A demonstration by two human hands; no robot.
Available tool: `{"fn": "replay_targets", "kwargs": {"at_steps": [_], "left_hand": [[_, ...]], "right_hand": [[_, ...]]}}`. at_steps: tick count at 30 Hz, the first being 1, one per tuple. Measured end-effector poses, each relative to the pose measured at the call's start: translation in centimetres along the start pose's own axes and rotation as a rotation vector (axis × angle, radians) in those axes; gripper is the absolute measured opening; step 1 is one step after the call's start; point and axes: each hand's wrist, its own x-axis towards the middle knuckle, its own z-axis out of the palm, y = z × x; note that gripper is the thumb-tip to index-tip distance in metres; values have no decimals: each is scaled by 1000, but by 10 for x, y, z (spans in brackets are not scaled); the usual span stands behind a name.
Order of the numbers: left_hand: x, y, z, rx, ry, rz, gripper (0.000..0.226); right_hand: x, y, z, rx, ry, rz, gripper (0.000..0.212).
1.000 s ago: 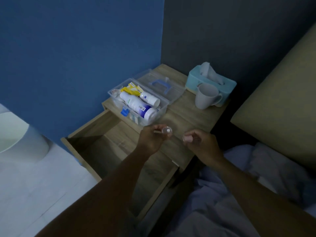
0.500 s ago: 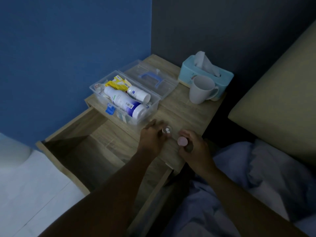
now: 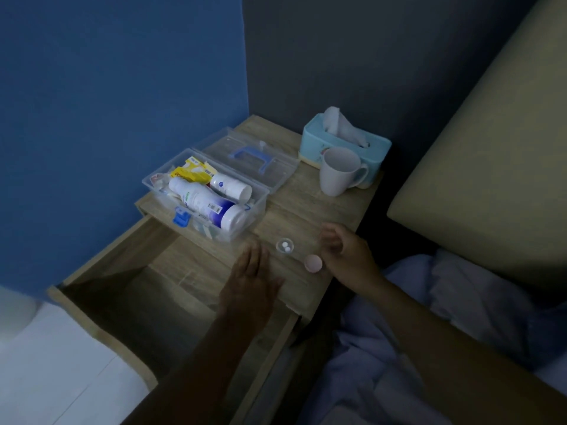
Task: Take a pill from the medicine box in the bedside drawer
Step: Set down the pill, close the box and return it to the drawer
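Observation:
A clear medicine box (image 3: 254, 210) stands open on the bedside table (image 3: 306, 210), holding white bottles and a yellow packet; its lid (image 3: 251, 154) with a blue handle lies folded back. A small clear pill container (image 3: 285, 246) with two white pills sits on the table near the front edge. A pink cap (image 3: 313, 263) lies just right of it. My left hand (image 3: 250, 280) rests flat beside the container, fingers apart, holding nothing. My right hand (image 3: 345, 253) hovers loosely curled next to the cap, apart from it. The drawer (image 3: 101, 271) below stands pulled out.
A white mug (image 3: 337, 171) and a teal tissue box (image 3: 346, 142) stand at the table's back right. A beige headboard (image 3: 491, 154) and light bedding (image 3: 429, 332) lie to the right. Blue wall at left, grey wall behind.
Both hands set down what they held: the clear pill container and the pink cap now rest on the table. The hands have drawn back from them.

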Motion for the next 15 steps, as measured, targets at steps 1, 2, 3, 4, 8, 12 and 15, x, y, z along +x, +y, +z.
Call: {"fn": "replay_targets", "kwargs": {"at_steps": [1, 2, 3, 4, 8, 12, 15], "left_hand": [[0, 2, 1, 23, 1, -11, 72], [0, 4, 1, 36, -2, -11, 71], [0, 5, 0, 49, -13, -6, 71], [0, 5, -1, 67, -28, 1, 71], [-1, 2, -3, 87, -54, 22, 72], [-1, 4, -1, 124, -50, 28, 75], [0, 5, 1, 74, -28, 9, 72]], "right_hand": [[5, -4, -5, -44, 35, -32, 42], [11, -7, -10, -82, 61, -65, 40], [17, -11, -16, -110, 83, -98, 38], [23, -15, -22, -129, 106, -133, 38], [59, -33, -39, -242, 185, -282, 42], [108, -42, -46, -415, 132, -173, 71], [134, -40, -45, -588, 80, -64, 97]]}}
